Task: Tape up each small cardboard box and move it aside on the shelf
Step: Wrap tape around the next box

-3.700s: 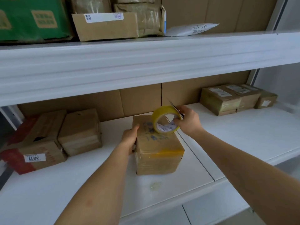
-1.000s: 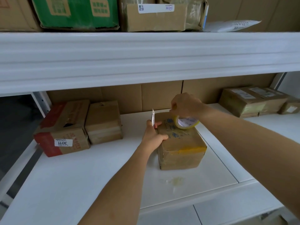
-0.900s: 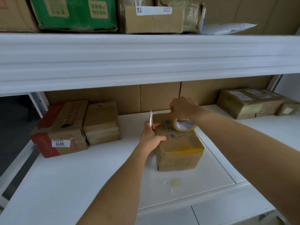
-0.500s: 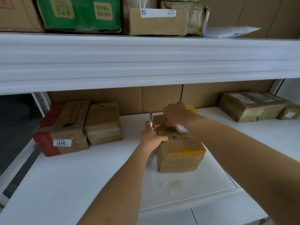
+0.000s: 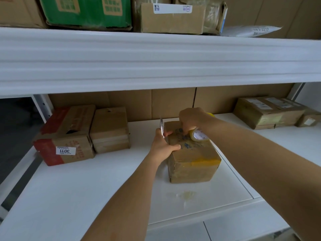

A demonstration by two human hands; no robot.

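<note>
A small brown cardboard box [image 5: 192,164] with a yellow tape band stands on the white shelf [image 5: 86,188]. My left hand [image 5: 164,145] rests at its top left edge, thumb on the lid. It pinches a thin white blade-like tool [image 5: 161,126] upright. My right hand [image 5: 191,119] grips a yellowish tape roll [image 5: 199,135] from above and presses it on the far part of the lid.
Two cardboard boxes, one with red sides [image 5: 64,136] and a plain one [image 5: 110,129], stand at the back left. More taped boxes [image 5: 258,112] sit at the back right. The upper shelf board [image 5: 156,58] overhangs. A yellowish smear [image 5: 186,194] marks the shelf in front.
The thin tool passed from my right hand to my left. My right hand lowered the roll onto the lid and turned over it; over the last second both hands barely shifted.
</note>
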